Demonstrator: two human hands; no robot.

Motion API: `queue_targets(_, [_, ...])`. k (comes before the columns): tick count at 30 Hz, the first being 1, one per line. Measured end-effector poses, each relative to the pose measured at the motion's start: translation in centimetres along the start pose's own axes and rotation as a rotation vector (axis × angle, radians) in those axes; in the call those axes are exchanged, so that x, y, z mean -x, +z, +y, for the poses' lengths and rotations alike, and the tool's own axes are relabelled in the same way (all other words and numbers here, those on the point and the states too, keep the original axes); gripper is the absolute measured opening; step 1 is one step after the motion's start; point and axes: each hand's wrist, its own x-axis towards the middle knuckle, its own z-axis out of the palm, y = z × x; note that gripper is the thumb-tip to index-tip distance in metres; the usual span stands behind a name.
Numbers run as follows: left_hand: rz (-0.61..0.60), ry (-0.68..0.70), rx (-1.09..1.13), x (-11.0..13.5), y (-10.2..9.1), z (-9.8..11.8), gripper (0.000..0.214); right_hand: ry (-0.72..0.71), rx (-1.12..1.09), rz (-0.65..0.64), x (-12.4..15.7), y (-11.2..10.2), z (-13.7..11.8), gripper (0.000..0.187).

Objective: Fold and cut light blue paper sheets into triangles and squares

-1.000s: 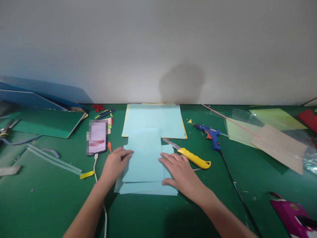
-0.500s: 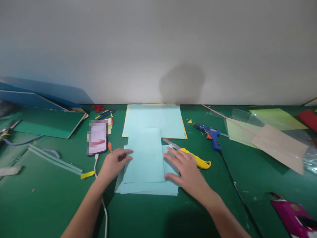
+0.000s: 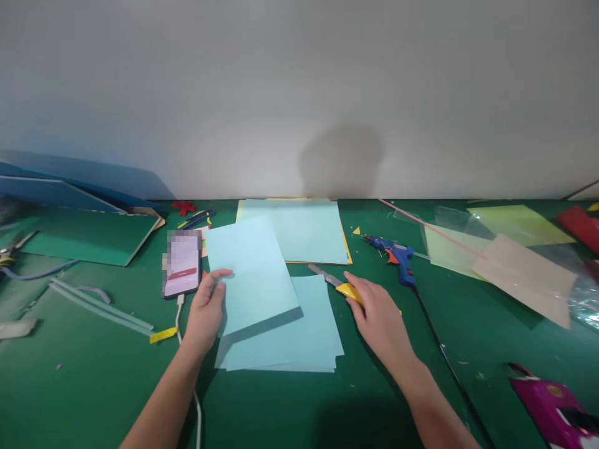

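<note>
My left hand is closed on the left edge of a light blue paper sheet, fingers over the top. The sheet is tilted and raised, throwing a shadow on more light blue sheets lying below it. My right hand is closed round the yellow handle of a cutter, whose grey blade points to the far left. Most of the handle is hidden under my palm and fingers.
Behind lies a stack of blue and yellow paper. A phone with a white cable is at left. A blue glue gun with a black cord lies right, beside pale sheets and clear film. Green board and pliers are far left.
My left hand has lifted the top blue sheet and shifted it left, turning it. My right hand has moved right, off the paper, and taken hold of the yellow cutter's handle.
</note>
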Motion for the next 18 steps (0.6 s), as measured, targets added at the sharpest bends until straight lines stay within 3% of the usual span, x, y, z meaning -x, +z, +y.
queue_targets(3, [0.037,-0.145,0.164,0.1,0.1,0.1,0.028,0.033,-0.045,0.022,0.8,-1.0,0.1,0.037])
queue_targets(7, [0.068,-0.208,0.241,0.2,0.2,0.3,0.03,0.025,-0.042,0.056,2.4,-2.6,0.3,0.035])
queue_targets(13, [0.095,-0.199,0.285,0.2,0.5,0.1,0.037,-0.262,-0.156,0.047,4.1,-2.7,-0.2,0.029])
queue_targets(18, [0.067,-0.198,0.297,0.2,0.5,-0.1,0.039,-0.317,-0.17,0.04,4.2,-2.0,-1.4,0.029])
